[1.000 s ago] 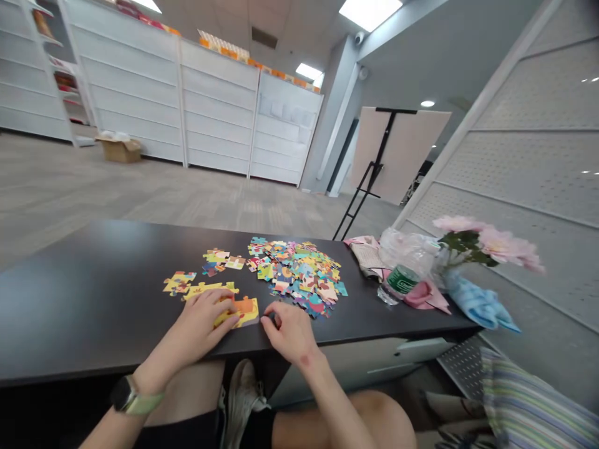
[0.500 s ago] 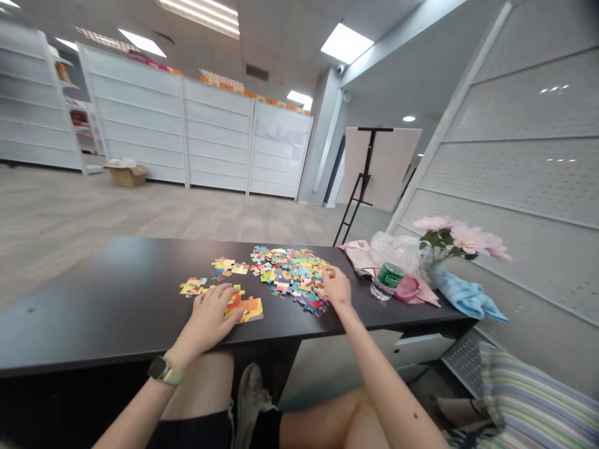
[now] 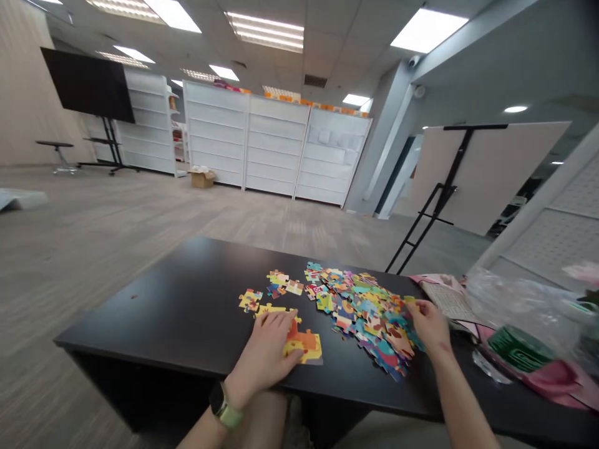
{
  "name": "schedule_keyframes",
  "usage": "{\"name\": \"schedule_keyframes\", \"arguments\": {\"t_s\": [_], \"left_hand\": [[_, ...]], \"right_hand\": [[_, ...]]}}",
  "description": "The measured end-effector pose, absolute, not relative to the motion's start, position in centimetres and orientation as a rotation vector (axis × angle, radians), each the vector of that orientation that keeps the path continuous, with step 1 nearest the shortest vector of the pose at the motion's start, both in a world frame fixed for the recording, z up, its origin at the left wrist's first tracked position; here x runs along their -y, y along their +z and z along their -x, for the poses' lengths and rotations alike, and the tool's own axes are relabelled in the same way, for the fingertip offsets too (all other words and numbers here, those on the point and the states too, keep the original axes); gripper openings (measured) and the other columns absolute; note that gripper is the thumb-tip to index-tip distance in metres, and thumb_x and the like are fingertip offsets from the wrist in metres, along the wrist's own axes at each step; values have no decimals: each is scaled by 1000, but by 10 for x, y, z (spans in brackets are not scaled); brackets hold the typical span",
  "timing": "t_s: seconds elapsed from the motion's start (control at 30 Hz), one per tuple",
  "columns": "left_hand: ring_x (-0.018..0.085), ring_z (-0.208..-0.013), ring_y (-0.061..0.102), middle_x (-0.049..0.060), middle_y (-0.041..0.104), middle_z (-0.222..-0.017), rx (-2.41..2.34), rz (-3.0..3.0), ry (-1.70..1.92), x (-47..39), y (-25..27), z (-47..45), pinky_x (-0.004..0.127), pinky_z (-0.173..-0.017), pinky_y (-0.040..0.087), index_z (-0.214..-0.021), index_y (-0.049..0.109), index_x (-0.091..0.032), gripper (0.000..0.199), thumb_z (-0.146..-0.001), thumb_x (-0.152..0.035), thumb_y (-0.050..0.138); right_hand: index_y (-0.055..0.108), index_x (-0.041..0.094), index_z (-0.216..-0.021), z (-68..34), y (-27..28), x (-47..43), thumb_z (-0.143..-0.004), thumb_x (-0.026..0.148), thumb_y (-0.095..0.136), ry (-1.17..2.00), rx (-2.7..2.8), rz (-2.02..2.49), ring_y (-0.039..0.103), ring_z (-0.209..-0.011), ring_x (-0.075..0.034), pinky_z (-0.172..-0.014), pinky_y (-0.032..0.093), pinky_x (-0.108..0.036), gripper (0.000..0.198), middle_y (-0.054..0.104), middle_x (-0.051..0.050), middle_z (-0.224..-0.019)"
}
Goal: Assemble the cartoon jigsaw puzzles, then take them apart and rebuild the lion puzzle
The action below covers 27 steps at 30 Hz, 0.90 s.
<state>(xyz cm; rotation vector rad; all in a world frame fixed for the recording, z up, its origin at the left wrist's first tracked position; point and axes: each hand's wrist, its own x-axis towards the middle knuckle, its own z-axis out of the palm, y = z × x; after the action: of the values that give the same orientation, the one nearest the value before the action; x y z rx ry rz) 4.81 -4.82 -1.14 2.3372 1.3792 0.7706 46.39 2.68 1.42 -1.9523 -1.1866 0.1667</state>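
My left hand [image 3: 270,346] lies palm down with fingers stretched over a joined yellow and orange puzzle section [image 3: 306,343], partly covering it. Just beyond it are a small yellow cluster [image 3: 250,300] and another joined group of puzzle pieces [image 3: 279,279]. A heaped pile of loose jigsaw pieces [image 3: 358,305] spreads across the table to the right. At that pile's right edge my right hand [image 3: 429,324] has its thumb and fingers pinched together, with a yellow puzzle piece [image 3: 410,300] at the fingertips.
The pieces lie on a dark table [image 3: 187,299]. Right of my right hand are a green-labelled plastic bottle [image 3: 519,349], pink cloth [image 3: 556,380] and crinkled clear plastic [image 3: 510,296]. An easel with a board [image 3: 496,174] stands behind the table; white shelving [image 3: 276,143] lines the back.
The view has swung left, bringing a screen on a stand into sight. My right hand has shifted slightly to the pile's far right edge. My left hand stays on the yellow and orange section.
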Motion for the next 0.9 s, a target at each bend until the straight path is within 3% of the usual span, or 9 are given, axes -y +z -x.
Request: {"name": "schedule_keyframes", "arguments": {"t_s": [0.1, 0.2, 0.33, 0.43, 0.53, 0.7, 0.8, 0.9], "left_hand": [[30, -133, 47, 10, 57, -141, -1370, -2313, 765, 47, -12, -48, 53, -118, 18, -150, 38, -24, 66, -91, -45, 59], [31, -132, 48, 11, 58, -138, -1386, -2289, 748, 45, -11, -48, 56, -118, 18, -153, 32, -24, 72, -91, -48, 60], [32, -132, 46, 9, 57, -139, -1408, -2309, 679, 43, -8, -50, 59, -116, 20, -147, 41, -27, 71, -84, -43, 69], [32, -129, 48, 5, 59, -135, -1404, -2349, 635, 43, -4, -51, 61, -114, 22, -131, 57, -34, 49, -84, -41, 69], [32, -126, 50, 3, 60, -132, -1422, -2376, 617, 43, -3, -51, 64, -112, 24, -118, 64, -37, 33, -85, -41, 67], [31, -123, 54, 3, 62, -131, -1404, -2458, 657, 41, -17, -47, 61, -108, 31, -117, 65, -39, 31, -87, -42, 64], [32, -118, 58, 3, 66, -128, -1424, -2531, 721, 37, -32, -47, 60, -104, 36, -116, 67, -40, 30, -86, -44, 63], [33, -119, 59, 4, 67, -128, -1492, -2573, 781, 34, -45, -48, 59, -105, 36, -112, 71, -40, 29, -85, -45, 63]], "right_hand": [[67, 17, -113, -408, 22, -26, -83, 58, 59, 423, 1399, 1588, 70, -85, -25, -73, 55, -35, 51, 75, -11, -100], [71, 21, -109, -328, 25, -28, -88, 47, 62, 801, 1924, 1315, 67, -77, -20, -72, 52, -31, 35, 75, -5, -90], [74, 24, -104, -262, 22, -37, -88, 30, 63, 740, 2364, 1316, 61, -68, -16, -68, 48, -28, 20, 72, -1, -80], [72, 24, -106, -257, 17, -39, -88, 25, 63, 622, 2442, 1298, 64, -88, -20, -83, 49, -34, 21, 72, -3, -96], [71, 23, -102, -262, 15, -33, -81, 23, 72, 482, 2427, 1275, 57, -112, -25, -98, 45, -40, 22, 65, -8, -118], [69, 22, -97, -260, 16, -19, -79, 21, 75, 385, 2402, 1279, 57, -108, -24, -97, 46, -39, 19, 66, -6, -109], [69, 22, -107, -277, 23, -24, -83, 33, 75, 299, 2340, 1297, 55, -115, -24, -102, 43, -40, 27, 64, -8, -118], [66, 22, -123, -323, 32, -35, -81, 44, 75, 237, 2203, 1485, 46, -132, -30, -112, 34, -46, 48, 57, -13, -135]]}}
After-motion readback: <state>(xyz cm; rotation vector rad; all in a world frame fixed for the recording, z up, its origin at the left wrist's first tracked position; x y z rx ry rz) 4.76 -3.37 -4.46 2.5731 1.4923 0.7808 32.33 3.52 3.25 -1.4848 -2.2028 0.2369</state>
